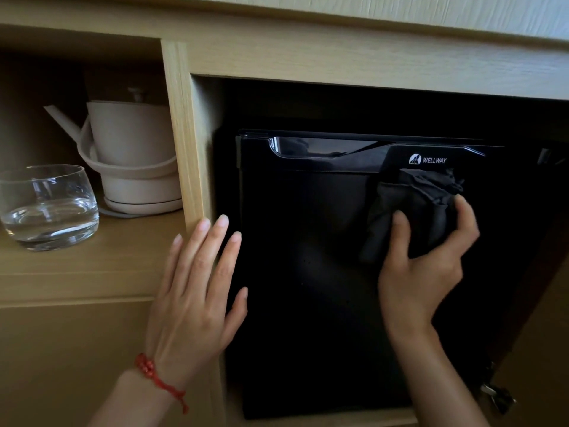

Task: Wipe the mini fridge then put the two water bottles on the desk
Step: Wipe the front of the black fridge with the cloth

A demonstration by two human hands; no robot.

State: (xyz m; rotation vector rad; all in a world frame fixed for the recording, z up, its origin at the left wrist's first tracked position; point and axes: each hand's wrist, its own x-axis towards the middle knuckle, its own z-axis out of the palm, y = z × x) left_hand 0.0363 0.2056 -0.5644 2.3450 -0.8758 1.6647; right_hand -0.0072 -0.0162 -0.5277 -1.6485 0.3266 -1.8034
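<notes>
A black mini fridge [308,241] with a "WELLWAY" logo stands inside a wooden cabinet recess, its door closed. My right hand [425,266] grips a dark crumpled cloth [412,208] and presses it against the upper right of the fridge door, just under the logo. My left hand [197,297] lies flat with fingers spread, over the cabinet's wooden divider and the fridge's left edge; a red bead bracelet circles its wrist. No water bottles are in view.
On the open shelf to the left stand a beige electric kettle [132,155] on its base and a clear glass tumbler [49,208]. The wooden divider [184,134] separates shelf from fridge. A metal hinge [495,396] shows at lower right.
</notes>
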